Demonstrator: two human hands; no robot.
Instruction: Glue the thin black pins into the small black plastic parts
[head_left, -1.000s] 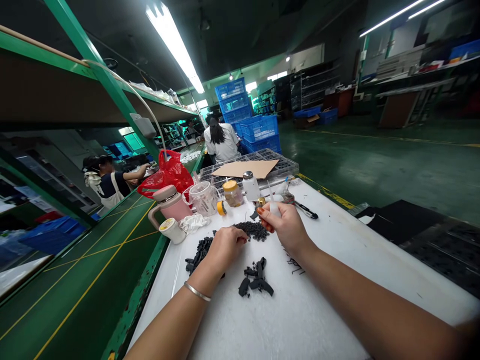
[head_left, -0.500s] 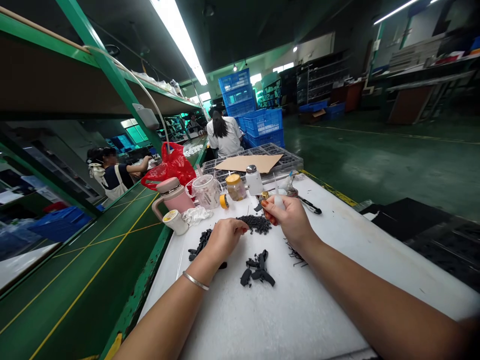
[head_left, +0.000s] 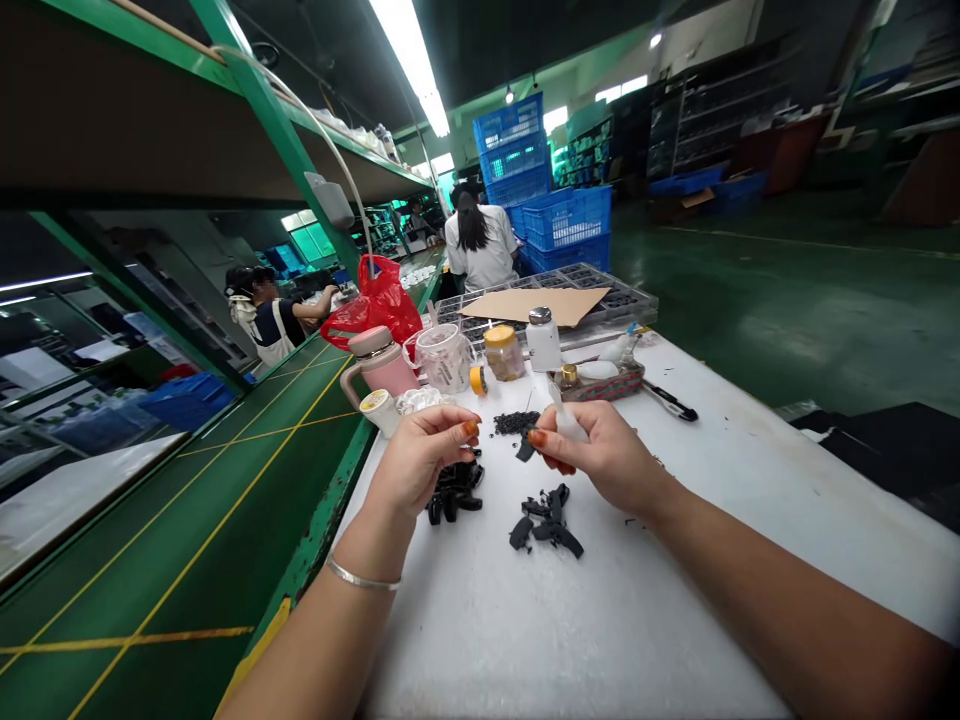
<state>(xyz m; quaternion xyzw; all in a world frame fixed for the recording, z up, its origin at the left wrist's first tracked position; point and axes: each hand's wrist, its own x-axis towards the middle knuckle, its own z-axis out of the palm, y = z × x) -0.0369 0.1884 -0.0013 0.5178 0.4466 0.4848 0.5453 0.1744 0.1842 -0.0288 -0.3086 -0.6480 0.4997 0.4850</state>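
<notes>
My left hand [head_left: 427, 450] is raised above black parts [head_left: 456, 495], thumb and fingertips pinched together; anything between them is too small to make out. My right hand [head_left: 600, 448] is closed round a small white bottle [head_left: 568, 422] with a pale tip pointing up. A curved black piece [head_left: 526, 447] shows beside the right fingertips. Behind it lies a heap of tiny black rings [head_left: 514, 422]. Nearer to me, several curved black pieces [head_left: 550, 525] rest on the white table [head_left: 585, 630].
A pink mug [head_left: 386, 365], a clear plastic jug [head_left: 444, 358], a yellow-lidded jar [head_left: 503, 354] and a white pump bottle [head_left: 543, 342] line the back. A black cutter [head_left: 671, 402] lies right. A green conveyor [head_left: 195, 520] runs left. Two people [head_left: 480, 240] are beyond.
My left hand has lifted away from the heap of rings, fingertips still pinched. My right hand keeps the white bottle, now held more upright. The view has turned, shifting the scene rightward.
</notes>
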